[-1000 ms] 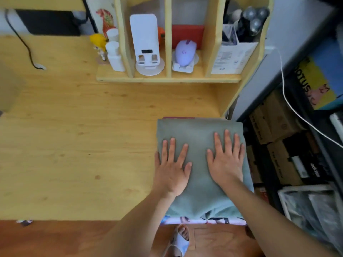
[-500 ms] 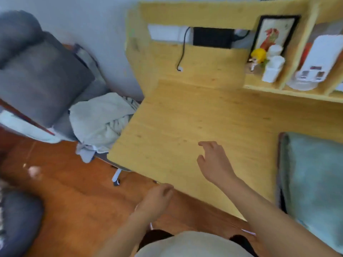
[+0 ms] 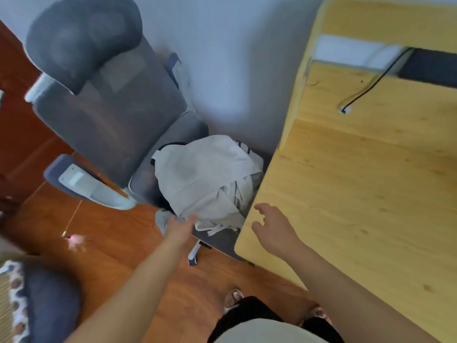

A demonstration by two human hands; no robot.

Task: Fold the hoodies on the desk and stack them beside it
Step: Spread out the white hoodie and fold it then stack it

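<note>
The left hand [image 3: 181, 225] gripped the hem of the crumpled hoodie [image 3: 207, 179] on the chair [image 3: 108, 125] — apparently to haul it onto the surface [image 3: 371, 194] — the right hand [image 3: 274, 229] hovering open, empty.

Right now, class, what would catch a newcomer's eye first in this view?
A heap of pale clothes piled on the seat of a grey chair, left of the desk. The left hand touches the heap's near edge, while the right hand hovers open over the desk's corner.

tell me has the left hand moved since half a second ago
Yes. The left hand has reached away from the desk edge to the pale clothes on the chair.
</note>
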